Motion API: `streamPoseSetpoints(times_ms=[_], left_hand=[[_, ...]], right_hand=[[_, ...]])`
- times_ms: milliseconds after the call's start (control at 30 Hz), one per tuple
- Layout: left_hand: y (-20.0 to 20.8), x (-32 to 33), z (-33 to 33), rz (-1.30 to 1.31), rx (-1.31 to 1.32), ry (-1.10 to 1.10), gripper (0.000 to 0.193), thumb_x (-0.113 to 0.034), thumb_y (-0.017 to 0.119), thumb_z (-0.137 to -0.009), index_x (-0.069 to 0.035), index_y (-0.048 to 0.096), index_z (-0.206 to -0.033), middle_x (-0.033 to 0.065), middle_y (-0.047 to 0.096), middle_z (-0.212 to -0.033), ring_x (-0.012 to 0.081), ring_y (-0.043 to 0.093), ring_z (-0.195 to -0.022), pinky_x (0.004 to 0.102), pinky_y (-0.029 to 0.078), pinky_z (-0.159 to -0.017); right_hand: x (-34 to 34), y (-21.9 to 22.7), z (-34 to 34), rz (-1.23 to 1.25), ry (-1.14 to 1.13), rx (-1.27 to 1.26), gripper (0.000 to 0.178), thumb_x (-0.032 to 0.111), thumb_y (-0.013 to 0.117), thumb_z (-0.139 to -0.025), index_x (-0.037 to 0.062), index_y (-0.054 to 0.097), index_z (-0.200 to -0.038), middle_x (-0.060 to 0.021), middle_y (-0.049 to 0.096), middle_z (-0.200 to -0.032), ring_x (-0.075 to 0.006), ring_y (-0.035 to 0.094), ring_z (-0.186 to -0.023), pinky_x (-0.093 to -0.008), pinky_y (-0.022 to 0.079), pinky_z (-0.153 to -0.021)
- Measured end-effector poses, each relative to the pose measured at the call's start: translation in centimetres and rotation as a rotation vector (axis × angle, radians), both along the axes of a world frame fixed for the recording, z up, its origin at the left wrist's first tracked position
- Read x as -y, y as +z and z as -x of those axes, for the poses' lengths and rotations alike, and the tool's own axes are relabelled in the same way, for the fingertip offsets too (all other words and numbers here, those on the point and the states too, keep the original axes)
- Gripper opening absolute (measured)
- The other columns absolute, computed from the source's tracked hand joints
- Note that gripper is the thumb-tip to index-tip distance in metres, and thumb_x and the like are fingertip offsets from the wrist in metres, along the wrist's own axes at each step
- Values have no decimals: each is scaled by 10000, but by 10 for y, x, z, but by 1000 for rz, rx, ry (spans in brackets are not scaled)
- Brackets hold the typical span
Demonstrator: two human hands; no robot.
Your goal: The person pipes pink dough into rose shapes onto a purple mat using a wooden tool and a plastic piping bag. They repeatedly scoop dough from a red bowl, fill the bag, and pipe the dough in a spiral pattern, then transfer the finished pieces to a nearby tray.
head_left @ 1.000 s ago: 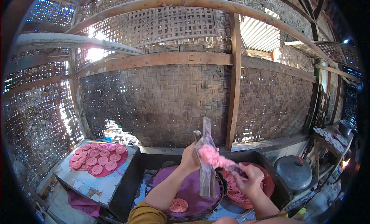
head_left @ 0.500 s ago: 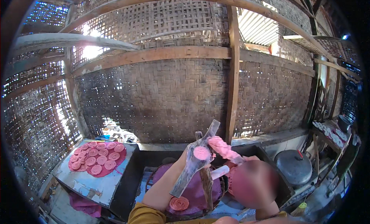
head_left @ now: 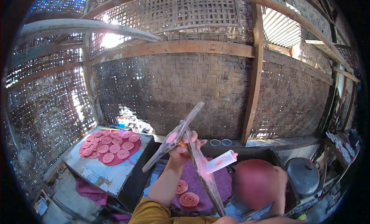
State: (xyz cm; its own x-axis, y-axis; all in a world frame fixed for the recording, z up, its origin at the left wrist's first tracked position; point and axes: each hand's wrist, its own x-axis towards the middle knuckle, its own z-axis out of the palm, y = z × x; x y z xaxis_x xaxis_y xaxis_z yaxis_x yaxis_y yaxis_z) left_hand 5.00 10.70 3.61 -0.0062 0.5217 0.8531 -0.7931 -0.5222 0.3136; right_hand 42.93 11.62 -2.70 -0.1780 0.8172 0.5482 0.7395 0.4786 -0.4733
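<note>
My left hand (head_left: 187,144) is wrapped around a wooden dough press (head_left: 202,166) made of crossed, weathered sticks. A white tube (head_left: 222,162) with pink dough at its mouth juts from the lower stick, and the upper stick carries a pink-smeared patch. My right hand (head_left: 281,181) is at the pink bowl (head_left: 256,162), its fingers hidden by a blurred patch. Below the press lies a round purple cloth (head_left: 208,189) bearing two pink dough coils, the nearer coil (head_left: 189,199) fully in sight.
At the left, a worn pale-blue board (head_left: 96,174) holds many pink coils (head_left: 114,148) on pink cloth. A lidded dark pot (head_left: 303,176) stands to the right. Two pale rings (head_left: 221,142) lie on the ledge by the woven wall (head_left: 173,93). White pieces sit on a shelf (head_left: 341,147) far right.
My right hand has left the press, where it held a lump of pink dough, and gone down to the bowl. My left hand has turned the press, and the view has shifted.
</note>
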Motion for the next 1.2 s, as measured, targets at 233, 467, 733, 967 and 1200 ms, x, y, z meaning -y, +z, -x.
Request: streamPoseSetpoints(times_ms=[233,467,733,967,1200], left_hand=[[-12,-11,-39,-229,-88,-221,288,-96,742,-640,-71,526,-829,93,445,-940,307,583,-885,551,345,-977],[-66,48,13,-2,-903,592,609,-279,734,-651,-70,516,-1181,57,464,-1281,195,507,-1116,439,148,-1079],[-63,63,17,-10,-1233,865,516,-377,691,-667,-159,570,-1119,24,581,-1134,207,545,-1021,349,289,-1013],[-52,59,0,-79,-1350,1136,392,-286,710,-603,-120,625,-948,48,631,-971,242,585,-917,355,438,-817],[-82,55,-8,158,-1762,924,584,-411,688,-619,-141,549,-1117,116,563,-1115,291,503,-1078,379,378,-940]], right_hand=[[63,9,143,1610,1313,-1444,1040,847,378,-585,90,346,-1297,-178,551,-1016,-197,528,-676,-298,415,-546],[31,21,120,1041,1240,-1127,679,487,603,-756,-1,398,-1182,-174,542,-804,-121,474,-493,-187,317,-336],[32,40,134,728,1030,-849,1060,48,677,-689,138,-96,-1408,-174,351,-1284,-221,467,-1051,-303,472,-711],[41,45,133,-188,878,26,938,177,768,-615,109,203,-1360,-260,348,-1208,-424,482,-1025,-428,491,-727],[53,17,132,-121,819,76,856,195,762,-558,178,323,-1293,-269,344,-1175,-427,511,-950,-444,505,-642]])
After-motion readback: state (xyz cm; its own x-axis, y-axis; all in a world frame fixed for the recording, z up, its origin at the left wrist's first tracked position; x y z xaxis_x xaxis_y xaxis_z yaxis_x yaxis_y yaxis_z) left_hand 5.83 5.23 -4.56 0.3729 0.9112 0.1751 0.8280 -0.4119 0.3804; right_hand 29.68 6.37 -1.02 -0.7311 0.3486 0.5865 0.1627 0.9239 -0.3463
